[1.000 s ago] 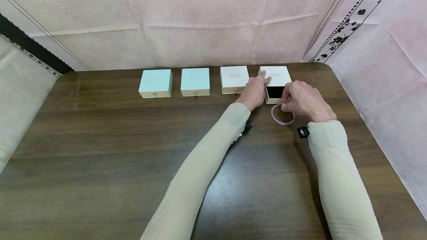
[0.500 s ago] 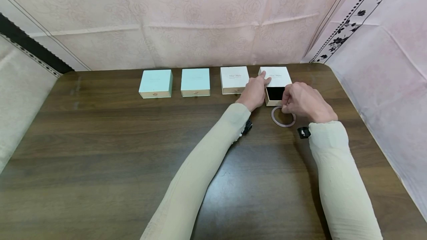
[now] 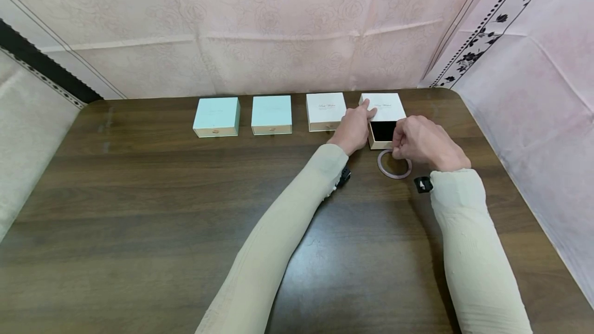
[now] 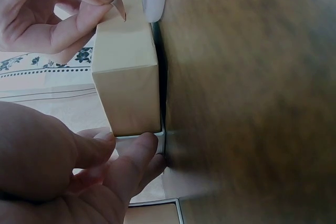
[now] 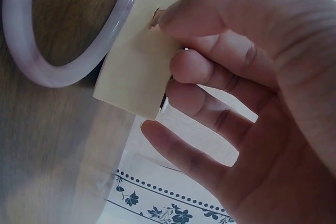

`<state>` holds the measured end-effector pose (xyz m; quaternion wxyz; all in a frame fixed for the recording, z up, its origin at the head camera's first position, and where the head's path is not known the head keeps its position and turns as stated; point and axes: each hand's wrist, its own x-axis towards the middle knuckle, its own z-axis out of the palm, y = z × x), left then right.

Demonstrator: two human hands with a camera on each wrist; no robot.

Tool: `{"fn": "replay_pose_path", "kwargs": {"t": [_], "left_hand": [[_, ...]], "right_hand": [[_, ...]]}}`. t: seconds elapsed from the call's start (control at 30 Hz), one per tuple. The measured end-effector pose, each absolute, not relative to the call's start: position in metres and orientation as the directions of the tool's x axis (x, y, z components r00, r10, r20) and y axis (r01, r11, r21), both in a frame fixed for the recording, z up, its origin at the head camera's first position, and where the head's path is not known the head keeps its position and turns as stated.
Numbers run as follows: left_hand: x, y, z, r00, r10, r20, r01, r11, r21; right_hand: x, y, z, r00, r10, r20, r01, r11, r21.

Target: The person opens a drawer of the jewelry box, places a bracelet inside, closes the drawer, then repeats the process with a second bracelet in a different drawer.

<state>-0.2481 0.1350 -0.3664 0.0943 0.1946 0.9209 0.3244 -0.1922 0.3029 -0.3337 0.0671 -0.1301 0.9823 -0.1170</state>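
Observation:
At the right end of the row is a white drawer box (image 3: 384, 105) with printed lettering. My left hand (image 3: 355, 127) grips its sleeve by the sides. Its cream drawer (image 3: 380, 145) stands partly out towards me, and a dark inside shows. With thumb and finger, my right hand (image 3: 424, 140) pinches the small ribbon pull tab (image 4: 119, 8) on the drawer's front. A pale lilac bangle (image 3: 394, 176) lies on the table right before the drawer, partly under my right hand in the head view; the right wrist view shows the bangle (image 5: 52, 74) close against the drawer front.
Left of this box stand another white box (image 3: 326, 107) and two mint-green boxes, one at the far left (image 3: 216, 111) and one nearer (image 3: 271, 110), all with drawers in. They line the back edge of the brown wooden table (image 3: 139, 210). A patterned cloth (image 3: 278, 24) hangs behind.
The drawer has slid a little farther out towards me, with my right hand moving along. The bangle has shifted slightly the same way. My left hand stays on the sleeve.

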Motion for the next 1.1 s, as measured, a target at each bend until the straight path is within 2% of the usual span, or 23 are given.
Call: {"fn": "replay_pose_path", "kwargs": {"t": [1.1], "left_hand": [[-0.2482,0.1352,-0.3680,-0.911,0.408,-0.061,0.273,0.707,0.653]], "right_hand": [[-0.1867,0.3049,-0.3278,-0.946,-0.289,-0.146,-0.240,0.929,-0.283]]}}
